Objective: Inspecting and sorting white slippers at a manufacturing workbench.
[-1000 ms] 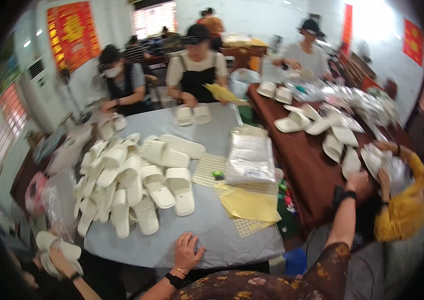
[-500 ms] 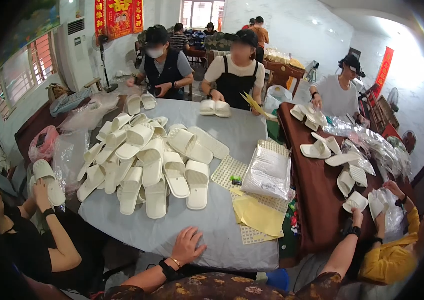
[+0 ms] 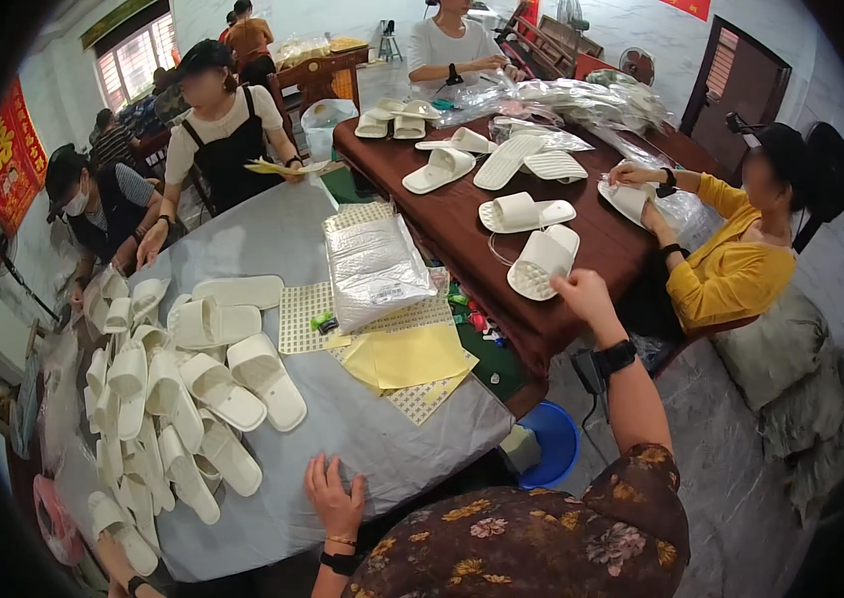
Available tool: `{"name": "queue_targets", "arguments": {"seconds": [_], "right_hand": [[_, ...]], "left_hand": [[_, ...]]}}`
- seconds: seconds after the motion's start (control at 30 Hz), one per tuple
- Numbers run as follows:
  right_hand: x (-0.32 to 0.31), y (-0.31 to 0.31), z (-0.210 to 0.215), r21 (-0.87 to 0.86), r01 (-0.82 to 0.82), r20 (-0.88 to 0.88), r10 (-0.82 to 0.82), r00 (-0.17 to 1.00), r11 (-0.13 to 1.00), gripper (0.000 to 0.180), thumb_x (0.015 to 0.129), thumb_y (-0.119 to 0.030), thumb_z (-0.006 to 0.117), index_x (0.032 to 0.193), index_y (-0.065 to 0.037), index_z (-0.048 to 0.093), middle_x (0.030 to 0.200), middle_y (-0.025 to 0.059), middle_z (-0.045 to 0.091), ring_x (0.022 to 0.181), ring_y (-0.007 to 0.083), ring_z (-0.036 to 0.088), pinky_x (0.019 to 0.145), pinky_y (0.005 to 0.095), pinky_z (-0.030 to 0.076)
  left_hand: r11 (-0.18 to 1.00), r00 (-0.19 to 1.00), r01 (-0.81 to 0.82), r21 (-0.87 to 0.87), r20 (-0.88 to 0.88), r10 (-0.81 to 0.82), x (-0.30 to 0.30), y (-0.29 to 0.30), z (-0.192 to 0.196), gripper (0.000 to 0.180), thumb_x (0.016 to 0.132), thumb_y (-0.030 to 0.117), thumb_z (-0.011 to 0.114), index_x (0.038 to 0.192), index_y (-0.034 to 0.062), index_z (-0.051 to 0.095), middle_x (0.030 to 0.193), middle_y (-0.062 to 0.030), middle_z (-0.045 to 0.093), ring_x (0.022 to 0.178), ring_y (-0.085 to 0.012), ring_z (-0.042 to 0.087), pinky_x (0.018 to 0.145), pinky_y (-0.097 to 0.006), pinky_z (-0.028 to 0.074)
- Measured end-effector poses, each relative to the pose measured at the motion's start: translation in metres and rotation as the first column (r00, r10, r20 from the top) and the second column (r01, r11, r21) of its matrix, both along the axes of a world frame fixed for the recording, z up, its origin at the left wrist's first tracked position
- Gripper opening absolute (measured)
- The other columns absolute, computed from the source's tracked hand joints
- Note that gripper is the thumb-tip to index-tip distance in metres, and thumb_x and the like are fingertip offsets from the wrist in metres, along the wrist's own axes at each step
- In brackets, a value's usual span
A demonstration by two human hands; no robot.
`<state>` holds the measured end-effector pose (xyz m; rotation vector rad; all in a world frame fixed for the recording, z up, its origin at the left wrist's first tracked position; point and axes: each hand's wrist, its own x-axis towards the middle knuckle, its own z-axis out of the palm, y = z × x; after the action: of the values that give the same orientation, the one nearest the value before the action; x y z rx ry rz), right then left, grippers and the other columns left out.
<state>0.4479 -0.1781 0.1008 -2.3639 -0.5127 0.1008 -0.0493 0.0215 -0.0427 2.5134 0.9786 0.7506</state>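
Observation:
My left hand [image 3: 334,498] lies flat on the near edge of the grey-covered table [image 3: 362,448], fingers stretched out and holding nothing. Reaching out to the right, my right hand [image 3: 587,299] is at the near edge of the brown-covered table, its fingers curled against the rim of a cream slipper [image 3: 542,261]. Part of that grip is hidden behind the hand. Just beyond it rests another pair of slippers [image 3: 522,211]. A large heap of cream slippers [image 3: 168,384] covers the left side of the grey table.
A silvery plastic package [image 3: 377,269] and yellow paper [image 3: 407,356] lie on sticker sheets. Clear bags [image 3: 581,105] line the far edge of the brown cloth [image 3: 422,199]. A co-worker in yellow [image 3: 726,254] handles a slipper at right. A blue bucket [image 3: 550,444] stands below.
The view has swung to the right, so the tables appear shifted left. My right hand stays at the slipper on the brown table; my left hand stays on the grey table's edge.

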Motion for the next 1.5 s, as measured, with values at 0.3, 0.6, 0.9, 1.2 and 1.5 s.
{"name": "queue_targets", "arguments": {"seconds": [0.3,0.6,0.9,1.2,1.5], "right_hand": [[0.061,0.069,0.004,-0.076,-0.147,0.325,0.164,0.931,0.986,0.07,0.072,-0.033,0.074,0.13,-0.002,0.051,0.116,0.0244,0.064,0.112,0.0396,0.06,0.095,0.0457,0.049],[0.145,0.101,0.003,0.055,0.01,0.137,-0.018,0.99,0.998,0.078,0.072,-0.008,0.076,0.138,0.011,0.039,0.123,0.0257,0.06,0.108,0.0335,0.063,0.089,0.0399,0.052],[0.195,0.117,-0.048,0.243,-0.308,-0.166,0.352,0.921,0.92,0.015,0.084,-0.013,0.068,0.092,0.0,0.07,0.078,0.0061,0.067,0.07,0.0151,0.063,0.062,0.0285,0.05],[-0.01,0.111,-0.002,0.826,0.056,-0.464,0.621,0.632,0.56,0.032,0.09,-0.004,0.052,0.122,0.0,0.053,0.114,0.0116,0.062,0.101,0.0243,0.064,0.092,0.0403,0.052],[-0.263,0.126,-0.009,0.819,0.255,-0.533,0.846,0.007,0.514,0.047,0.088,-0.002,0.053,0.134,-0.005,0.045,0.133,0.0175,0.053,0.124,0.0326,0.05,0.102,0.0437,0.041]], "left_hand": [[0.992,0.994,-0.108,0.064,0.001,0.108,-0.014,-0.002,0.0,0.049,0.081,0.033,0.071,0.117,0.0015,0.062,0.129,-0.0208,0.054,0.123,-0.0414,0.046,0.105,-0.051,0.036],[0.993,0.997,-0.071,0.091,0.046,0.067,-0.015,-0.004,0.0,0.049,0.081,0.038,0.07,0.114,0.0025,0.063,0.124,-0.0194,0.057,0.12,-0.0384,0.05,0.104,-0.05,0.039],[0.991,0.994,-0.069,0.115,0.087,0.059,-0.014,0.001,0.009,0.049,0.081,0.038,0.071,0.115,0.0029,0.063,0.125,-0.0177,0.057,0.12,-0.0369,0.051,0.102,-0.048,0.04],[0.997,0.995,-0.057,0.058,0.085,0.052,-0.019,-0.011,0.0,0.054,0.083,0.043,0.07,0.12,0.0038,0.061,0.131,-0.0176,0.054,0.122,-0.0368,0.049,0.104,-0.048,0.038],[0.792,0.921,0.254,-0.555,0.389,-0.023,0.007,-0.015,0.074,0.089,0.084,0.041,0.073,0.149,0.0024,0.028,0.137,-0.0215,0.045,0.121,-0.034,0.053,0.104,-0.042,0.043]]}}
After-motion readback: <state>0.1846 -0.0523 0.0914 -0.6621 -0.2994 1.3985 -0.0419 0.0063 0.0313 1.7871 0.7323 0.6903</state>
